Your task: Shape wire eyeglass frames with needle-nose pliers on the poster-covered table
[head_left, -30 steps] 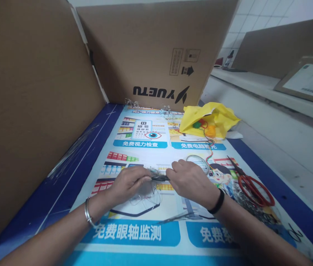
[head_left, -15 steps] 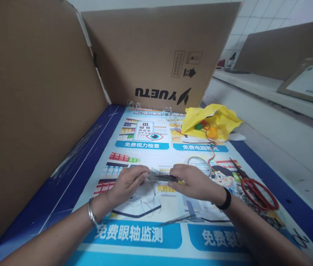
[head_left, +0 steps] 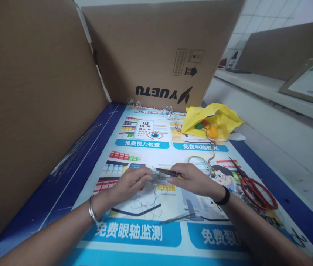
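Wire tangle (head_left: 154, 178) is in the middle of the frame, a little under its centre, between the two hands and over the blue-edged counter (head_left: 42, 210). From my distant place I see the left forearm come in from the lower left corner and slope up toward the centre, a silver bracelet (head_left: 91, 210) around its wrist. The right forearm enters from the lower right and slopes up the other way, with a black band (head_left: 223, 195) at the wrist.

With the left hand (head_left: 132, 183) I have a closed pinch: thumb and forefinger press together on the wire. With the right hand (head_left: 193, 180) I grasp the pliers (head_left: 166, 171), fingers curled around the handle, and their dark nose points left, to the wire. Whether the tips bite the wire, I cannot tell. Red-handled scissors (head_left: 269, 205) lie at the right of the frame, near the right forearm.
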The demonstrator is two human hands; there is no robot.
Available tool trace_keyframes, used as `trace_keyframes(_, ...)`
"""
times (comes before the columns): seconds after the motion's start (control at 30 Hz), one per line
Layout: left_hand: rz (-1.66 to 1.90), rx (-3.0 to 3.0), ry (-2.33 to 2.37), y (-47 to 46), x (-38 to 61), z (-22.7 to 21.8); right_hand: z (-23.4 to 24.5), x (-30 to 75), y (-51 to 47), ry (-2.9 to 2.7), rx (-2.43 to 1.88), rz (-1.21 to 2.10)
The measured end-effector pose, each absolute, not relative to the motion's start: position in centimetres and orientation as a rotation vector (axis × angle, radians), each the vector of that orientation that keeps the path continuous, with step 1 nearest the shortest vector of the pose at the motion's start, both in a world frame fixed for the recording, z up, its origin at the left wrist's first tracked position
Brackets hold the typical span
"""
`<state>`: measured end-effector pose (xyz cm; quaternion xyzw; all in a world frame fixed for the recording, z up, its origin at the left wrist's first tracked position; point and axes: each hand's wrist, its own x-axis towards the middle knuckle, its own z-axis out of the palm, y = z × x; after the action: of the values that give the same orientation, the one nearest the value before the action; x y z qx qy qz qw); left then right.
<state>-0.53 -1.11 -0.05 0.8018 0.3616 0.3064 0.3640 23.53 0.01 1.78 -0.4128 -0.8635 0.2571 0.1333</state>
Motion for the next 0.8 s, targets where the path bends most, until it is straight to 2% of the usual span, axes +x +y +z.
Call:
trace_keyframes(0.1, 0.765, 2.106, 0.968, -1.1, -0.5, -0.2, 1.8, 22.8, -0.5, -2.322, -1.099, 1.086)
trace_keyframes(0.2, 0.817, 2.066, 1.021, -1.2, -0.4, -0.5, 1.2, 21.5, -1.5, -2.161, -1.058, 1.241)
trace_keyframes(0.5, 1.003, 1.781, 1.005, -1.5, 0.4, -0.1, -0.8, 20.0, -2.7, -1.872, -1.135, 1.147)
trace_keyframes(0.8, 0.992, 1.587, 0.985, -1.4, 0.4, -0.5, -1.5, 19.8, -2.4, -1.735, -1.152, 1.093)
